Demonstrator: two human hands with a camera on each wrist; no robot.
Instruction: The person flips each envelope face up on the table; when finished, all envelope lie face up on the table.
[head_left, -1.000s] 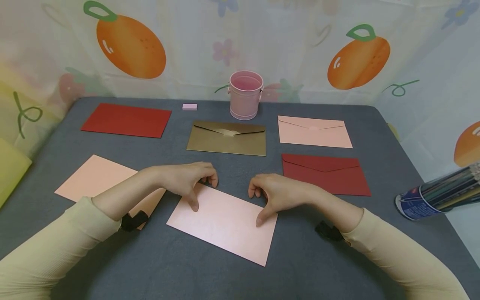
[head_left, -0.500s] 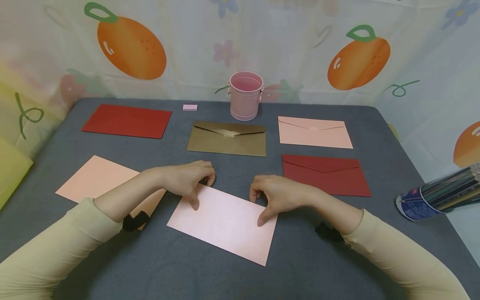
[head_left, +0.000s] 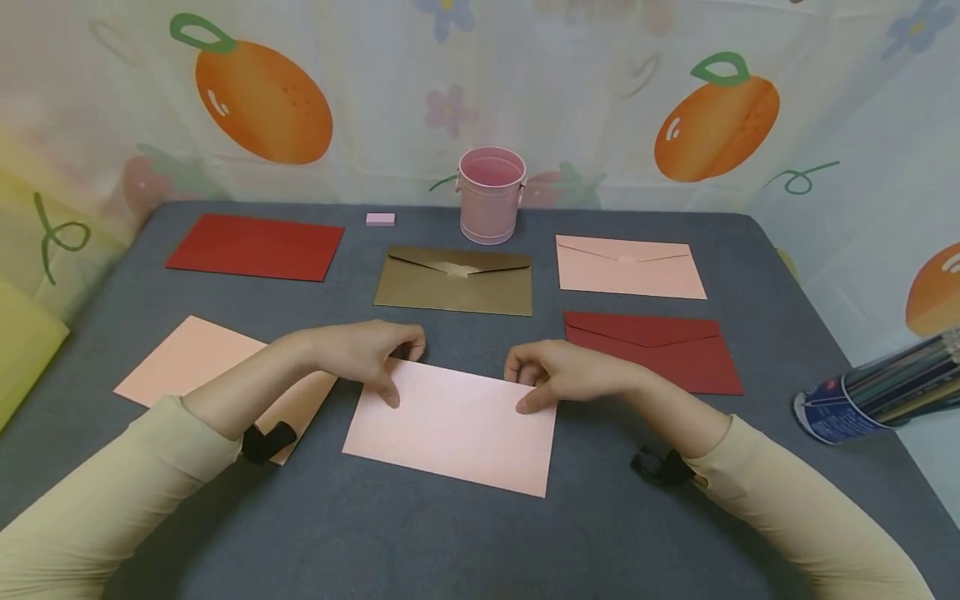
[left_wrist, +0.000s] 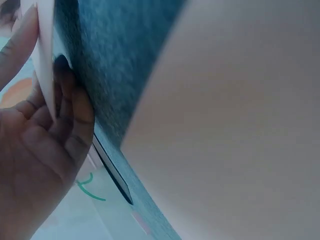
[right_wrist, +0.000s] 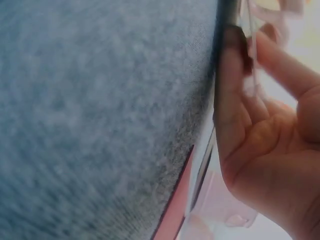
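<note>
A pale pink envelope (head_left: 457,433), plain side up, lies between both hands in the middle foreground of the head view. My left hand (head_left: 367,354) pinches its far left corner, thumb on top and fingers beneath. At the far right corner my right hand (head_left: 566,375) pinches it the same way. The left wrist view shows the envelope (left_wrist: 46,55) edge-on between thumb and fingers, as does the right wrist view with its thin edge (right_wrist: 254,55). Under my left forearm lies a peach envelope (head_left: 191,362), partly hidden by the arm.
Beyond the hands lie a gold envelope (head_left: 453,287), a light pink envelope (head_left: 630,271), a dark red envelope (head_left: 645,354) and a red envelope (head_left: 255,248). A pink bucket (head_left: 491,204) and a small pink block (head_left: 380,219) stand at the back. A blue pencil cup (head_left: 836,412) is at right.
The pink envelope has turned slightly counterclockwise, its near right corner moving away from me. Both hands still hold its far corners; the right hand has shifted a little forward.
</note>
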